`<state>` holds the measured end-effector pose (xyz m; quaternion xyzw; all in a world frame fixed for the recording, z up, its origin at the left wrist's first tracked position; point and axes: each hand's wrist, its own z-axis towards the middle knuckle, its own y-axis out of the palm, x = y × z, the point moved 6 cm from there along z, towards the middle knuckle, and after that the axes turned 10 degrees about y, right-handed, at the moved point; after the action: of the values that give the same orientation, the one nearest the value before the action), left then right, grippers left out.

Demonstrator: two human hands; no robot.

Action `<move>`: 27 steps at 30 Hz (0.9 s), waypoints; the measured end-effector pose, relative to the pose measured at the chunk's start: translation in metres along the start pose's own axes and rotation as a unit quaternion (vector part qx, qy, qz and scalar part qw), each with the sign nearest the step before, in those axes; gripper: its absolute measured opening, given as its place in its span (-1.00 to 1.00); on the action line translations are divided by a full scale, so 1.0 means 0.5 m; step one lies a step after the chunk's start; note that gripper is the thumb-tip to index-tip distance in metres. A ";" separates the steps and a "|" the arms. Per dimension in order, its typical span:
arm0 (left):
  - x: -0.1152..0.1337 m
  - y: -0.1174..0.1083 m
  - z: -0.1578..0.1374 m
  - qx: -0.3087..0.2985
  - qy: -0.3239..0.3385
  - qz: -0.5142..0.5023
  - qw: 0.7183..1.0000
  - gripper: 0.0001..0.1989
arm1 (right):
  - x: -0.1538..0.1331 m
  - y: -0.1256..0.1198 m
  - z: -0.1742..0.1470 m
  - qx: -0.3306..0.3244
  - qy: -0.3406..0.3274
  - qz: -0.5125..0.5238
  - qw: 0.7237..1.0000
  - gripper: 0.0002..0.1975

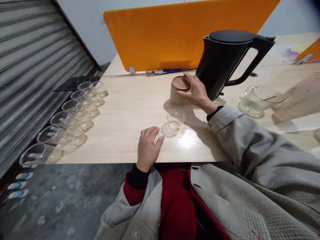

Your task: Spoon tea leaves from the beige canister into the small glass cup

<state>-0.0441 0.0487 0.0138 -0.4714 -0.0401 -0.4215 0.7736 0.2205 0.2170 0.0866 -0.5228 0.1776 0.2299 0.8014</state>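
Grey checked coat (pixel 232 196) and red garment (pixel 175 200) filled the near side, below the front edge of the surface (pixel 132 110). The left hand (pixel 148 148) held nothing, its thumb spread from the fingers, just beside a small clear glass (pixel 176 120) near the front edge. Farther back, the right hand (pixel 196 91) gripped a pale canister (pixel 175 96) with a brown lid (pixel 179 83). A black kettle (pixel 220 60) stood just to its right. Along the left edge ran 2 rows of clear cups (pixel 85 123).

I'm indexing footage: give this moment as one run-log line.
left hand: empty, beside clear cup; right hand: grasping lidded canister; black electric kettle: beside canister; cup row: at left
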 end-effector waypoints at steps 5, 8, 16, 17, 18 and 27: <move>0.002 -0.018 -0.006 0.046 -0.037 -0.081 0.995 -0.72 | -0.052 -0.159 -0.100 0.101 -0.026 0.028 0.994 -0.27; 0.016 -0.039 -0.019 0.083 -0.066 -0.134 0.985 -0.69 | -0.097 -0.251 -0.200 0.122 -0.067 0.034 0.990 -0.23; 0.094 -0.029 -0.045 -0.004 -0.006 -0.218 0.976 -0.32 | -0.161 -0.209 -0.405 -0.053 -0.134 0.078 0.987 -0.18; 0.100 -0.023 -0.045 -0.019 0.008 -0.221 0.975 -0.25 | -0.162 -0.185 -0.416 -0.063 -0.143 0.081 0.984 -0.16; 0.105 -0.018 -0.044 -0.031 0.021 -0.217 0.976 -0.18 | -0.162 -0.161 -0.424 -0.069 -0.152 0.083 0.982 -0.14; 0.112 0.014 -0.038 -0.042 0.027 -0.162 0.986 0.00 | -0.175 -0.084 -0.442 -0.074 -0.150 0.048 0.985 -0.03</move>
<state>-0.0098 0.0012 0.0240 -0.4790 -0.0772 -0.5552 0.6755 0.1614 -0.0167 0.0784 -0.5312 0.0625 0.3565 0.7660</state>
